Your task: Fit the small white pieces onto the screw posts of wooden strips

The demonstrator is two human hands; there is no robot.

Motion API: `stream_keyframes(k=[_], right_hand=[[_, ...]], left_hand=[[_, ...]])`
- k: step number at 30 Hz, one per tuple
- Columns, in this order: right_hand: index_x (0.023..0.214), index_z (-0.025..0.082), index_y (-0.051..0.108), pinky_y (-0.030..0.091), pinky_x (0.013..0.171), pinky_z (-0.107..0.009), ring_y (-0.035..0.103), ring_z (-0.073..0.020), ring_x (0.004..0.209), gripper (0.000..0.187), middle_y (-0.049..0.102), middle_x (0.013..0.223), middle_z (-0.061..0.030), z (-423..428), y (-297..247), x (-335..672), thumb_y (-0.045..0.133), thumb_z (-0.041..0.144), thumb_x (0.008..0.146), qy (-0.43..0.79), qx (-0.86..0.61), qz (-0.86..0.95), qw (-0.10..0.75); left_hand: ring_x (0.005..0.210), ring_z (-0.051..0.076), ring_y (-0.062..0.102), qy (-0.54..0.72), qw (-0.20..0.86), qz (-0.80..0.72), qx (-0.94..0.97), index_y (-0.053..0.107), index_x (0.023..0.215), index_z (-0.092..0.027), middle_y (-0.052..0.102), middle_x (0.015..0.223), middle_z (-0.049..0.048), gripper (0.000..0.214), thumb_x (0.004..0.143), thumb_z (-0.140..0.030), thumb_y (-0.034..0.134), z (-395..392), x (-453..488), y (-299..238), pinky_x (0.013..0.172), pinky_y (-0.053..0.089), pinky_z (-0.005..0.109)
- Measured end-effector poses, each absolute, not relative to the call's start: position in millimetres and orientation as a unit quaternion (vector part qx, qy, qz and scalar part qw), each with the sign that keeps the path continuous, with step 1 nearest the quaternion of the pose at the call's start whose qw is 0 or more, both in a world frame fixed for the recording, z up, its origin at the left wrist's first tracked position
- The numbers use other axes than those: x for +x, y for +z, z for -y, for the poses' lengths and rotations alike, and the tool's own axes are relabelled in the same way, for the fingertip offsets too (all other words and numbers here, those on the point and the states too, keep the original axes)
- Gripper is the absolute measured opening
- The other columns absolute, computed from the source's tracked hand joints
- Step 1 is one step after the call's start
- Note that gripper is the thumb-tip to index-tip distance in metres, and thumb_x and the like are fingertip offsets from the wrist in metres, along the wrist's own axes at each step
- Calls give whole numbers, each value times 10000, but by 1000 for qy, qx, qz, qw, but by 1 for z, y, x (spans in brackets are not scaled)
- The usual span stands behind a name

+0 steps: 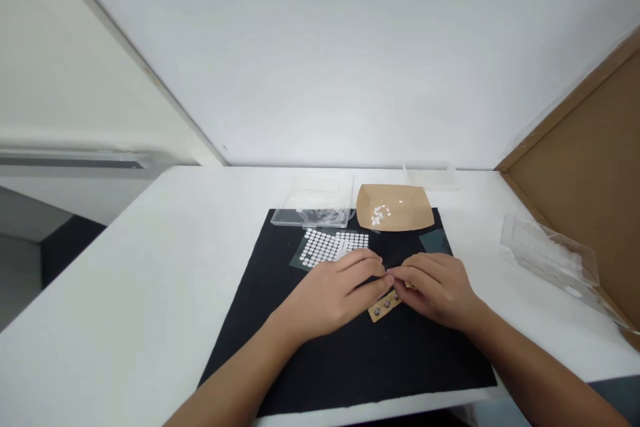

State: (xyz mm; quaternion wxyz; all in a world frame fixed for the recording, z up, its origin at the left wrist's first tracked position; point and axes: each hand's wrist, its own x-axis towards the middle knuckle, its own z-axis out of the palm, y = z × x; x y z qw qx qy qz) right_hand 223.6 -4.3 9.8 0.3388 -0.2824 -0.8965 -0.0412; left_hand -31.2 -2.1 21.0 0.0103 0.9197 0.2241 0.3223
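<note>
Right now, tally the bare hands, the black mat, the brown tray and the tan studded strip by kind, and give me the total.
Bare hands: 2 (left hand, right hand)
Black mat: 1
Brown tray: 1
Tan studded strip, partly hidden: 1
Total: 5

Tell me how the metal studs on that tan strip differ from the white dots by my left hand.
The metal studs are grey and shiny; the white dots look flat. Three studs show in one row; the dots fill many rows. The studs sit on a tan strip, the dots on a dark backing. Both are small and rounded.
</note>
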Motion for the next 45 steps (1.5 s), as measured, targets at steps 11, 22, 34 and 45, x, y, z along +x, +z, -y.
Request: stream_keyframes(k=[11, 22, 34, 45], right_hand=[[1126, 208, 683, 540, 692, -309, 705, -170, 797, 136, 776, 931, -26, 4, 11, 226, 707, 155, 1003, -30, -290, 895, 337], [1132, 221, 702, 597, 751, -288, 749, -166, 836, 131, 798, 969, -30, 1, 5, 224, 714, 158, 1018, 43, -303, 877, 370], [1061, 240, 789, 530, 642, -241, 706, -131, 779, 64, 780, 912, -16, 0, 20, 226, 783, 254, 999, 298, -295, 807, 415], [1064, 235, 802, 520, 586, -230, 722, -146, 808, 92, 805, 982, -44, 0, 19, 225, 785, 287, 990, 394, -293, 765, 416]], left_hand=[[1115, 230, 693, 351, 16, -247, 903, 697, 1109, -161, 758, 1054, 61, 90, 1036, -119, 665, 3, -26, 14, 892, 669, 338], [1003, 232, 678, 363, 41, -269, 891, 693, 1122, -126, 739, 1011, 97, 107, 1033, -96, 644, 3, -19, 19, 841, 642, 355], [934, 186, 656, 434, 277, -295, 805, 703, 1085, -200, 688, 1014, 79, 90, 1045, -159, 633, 11, -13, 18, 717, 571, 271], [822, 160, 663, 440, 502, -355, 654, 747, 1020, -194, 643, 1035, 82, 189, 1032, -372, 686, 14, -5, 12, 544, 595, 209]])
